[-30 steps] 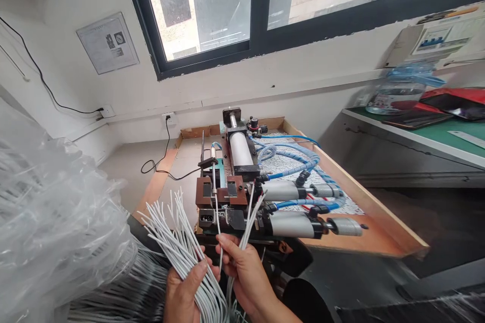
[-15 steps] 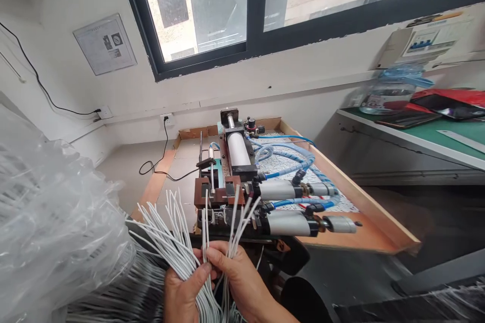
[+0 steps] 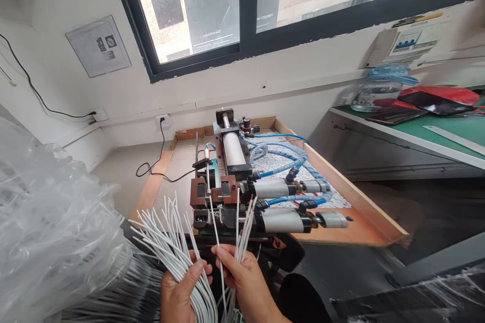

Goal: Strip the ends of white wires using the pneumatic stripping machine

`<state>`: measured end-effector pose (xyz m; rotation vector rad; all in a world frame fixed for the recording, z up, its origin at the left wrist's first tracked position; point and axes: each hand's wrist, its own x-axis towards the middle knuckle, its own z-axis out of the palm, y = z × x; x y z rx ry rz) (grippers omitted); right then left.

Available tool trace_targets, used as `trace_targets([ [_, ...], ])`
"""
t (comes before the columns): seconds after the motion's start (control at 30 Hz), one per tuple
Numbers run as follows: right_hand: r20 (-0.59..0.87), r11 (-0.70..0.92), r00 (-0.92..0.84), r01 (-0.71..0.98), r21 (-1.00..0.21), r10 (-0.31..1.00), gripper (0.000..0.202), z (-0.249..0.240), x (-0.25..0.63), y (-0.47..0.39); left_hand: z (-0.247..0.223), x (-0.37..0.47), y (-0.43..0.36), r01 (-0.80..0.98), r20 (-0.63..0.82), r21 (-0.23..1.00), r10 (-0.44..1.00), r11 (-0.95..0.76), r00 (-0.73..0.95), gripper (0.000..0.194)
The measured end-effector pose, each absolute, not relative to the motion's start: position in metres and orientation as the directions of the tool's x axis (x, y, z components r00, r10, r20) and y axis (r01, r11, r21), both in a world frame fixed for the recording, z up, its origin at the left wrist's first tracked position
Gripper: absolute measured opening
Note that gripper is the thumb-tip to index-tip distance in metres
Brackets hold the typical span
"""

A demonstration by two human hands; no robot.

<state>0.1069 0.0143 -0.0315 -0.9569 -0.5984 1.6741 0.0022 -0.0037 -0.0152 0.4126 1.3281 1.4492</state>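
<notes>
A thick bundle of white cables (image 3: 162, 236) fans out upward from my left hand (image 3: 182, 287), whose thumb presses across it. My right hand (image 3: 246, 282) pinches one white cable (image 3: 215, 227) between thumb and forefinger. Against its palm it also keeps a smaller bunch of white cables (image 3: 246, 227), a few with reddish tips. The single cable's upper end is in front of the jaws of a pneumatic machine (image 3: 215, 192) with silver cylinders and brown blocks. Both hands are below the machine, a small gap between them.
Clear plastic wrapping (image 3: 56, 222) covers a pile at left, with more cables (image 3: 113, 287) beneath. The machine sits in a wooden-edged tray (image 3: 379, 222) holding white scraps. At right, a green-topped shelf (image 3: 447, 136) bears a plastic jug (image 3: 379, 91), a red-and-black bag (image 3: 443, 98) and a steel ruler (image 3: 456, 140).
My hands have moved apart. The pinched cable has separated from the left bundle and leans left toward the jaws. The whole view has shifted slightly.
</notes>
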Motion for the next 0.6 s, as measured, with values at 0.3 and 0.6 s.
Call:
trace_targets([
  [0.3, -0.264, -0.421, -0.35, -0.516, -0.747, 0.899, 0.026, -0.0249, 0.1041, 0.0203, -0.0191, 0.0013, -0.0055, -0.436, -0.366, 0.88, 0.852, 0.187, -0.374, 0.032],
  [0.6, -0.189, -0.209, -0.092, -0.521, -0.828, 0.978, 0.024, -0.0259, 0.1024, 0.017, -0.0196, -0.001, -0.0038, -0.445, -0.341, 0.878, 0.881, 0.174, -0.327, 0.026],
])
